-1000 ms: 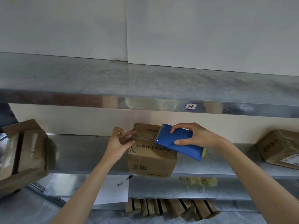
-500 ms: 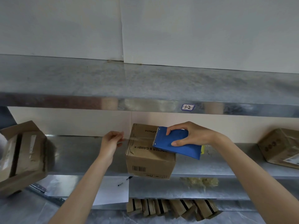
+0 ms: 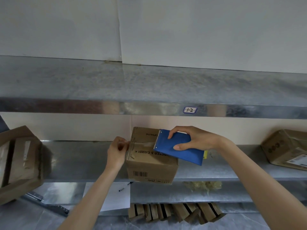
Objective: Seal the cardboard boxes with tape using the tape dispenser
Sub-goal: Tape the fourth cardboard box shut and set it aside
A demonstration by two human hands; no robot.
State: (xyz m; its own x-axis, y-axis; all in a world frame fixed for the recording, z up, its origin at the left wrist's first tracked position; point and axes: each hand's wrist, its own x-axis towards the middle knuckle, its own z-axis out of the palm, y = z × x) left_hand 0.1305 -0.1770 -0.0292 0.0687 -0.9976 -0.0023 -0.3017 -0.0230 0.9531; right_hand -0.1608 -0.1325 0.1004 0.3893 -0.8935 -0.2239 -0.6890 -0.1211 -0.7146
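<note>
The brown cardboard box (image 3: 151,166) sits at the front edge of the grey metal shelf (image 3: 79,160). The right hand (image 3: 197,138) has its grip closed around the flat blue tape dispenser (image 3: 179,148) on the box top. The left hand (image 3: 116,151) pinches the clear tape (image 3: 144,144) end at the box's upper left edge. The box is probably light and stiff. Thin tape wrinkles easily, so its end should be held taut.

Open box (image 3: 20,163) cut off at left edge, parcel (image 3: 285,146) cut off at right, tape dispenser (image 3: 181,146) covering carton (image 3: 149,165) print

Upper shelf (image 3: 99,107) overhangs box (image 3: 149,166) — open lower shelf (image 3: 74,156) either side.
</note>
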